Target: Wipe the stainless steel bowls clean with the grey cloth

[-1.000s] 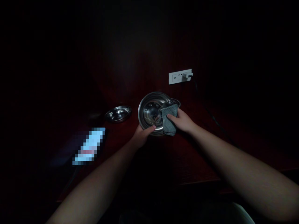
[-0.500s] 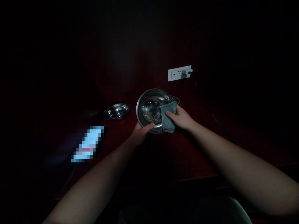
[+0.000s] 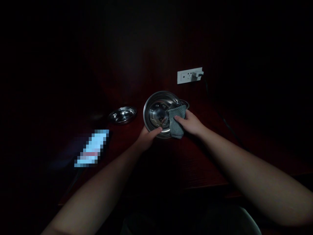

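Observation:
A shiny steel bowl [image 3: 157, 111] is tilted toward me above the dark red table. My left hand [image 3: 146, 137] grips its lower left rim, thumb inside and the other fingers hidden behind. Over the right rim lies a folded grey-green cloth [image 3: 177, 125]. My right hand [image 3: 192, 122] pinches this cloth against the bowl, its thumb on the front and its fingers out of sight behind. Partly covered by the held bowl, the rim of another metal dish [image 3: 186, 103] shows at the right.
A shallow steel bowl [image 3: 122, 115] rests on the table [image 3: 202, 166] at left. Nearer me is a lit, pixelated screen [image 3: 94, 148]. A wall socket [image 3: 189, 75] holds a plug whose dark cable [image 3: 226, 124] runs down at right. Surroundings are very dark.
The view has shifted slightly, so most things appear a little higher. Both hands keep the same hold on the bowl and the cloth.

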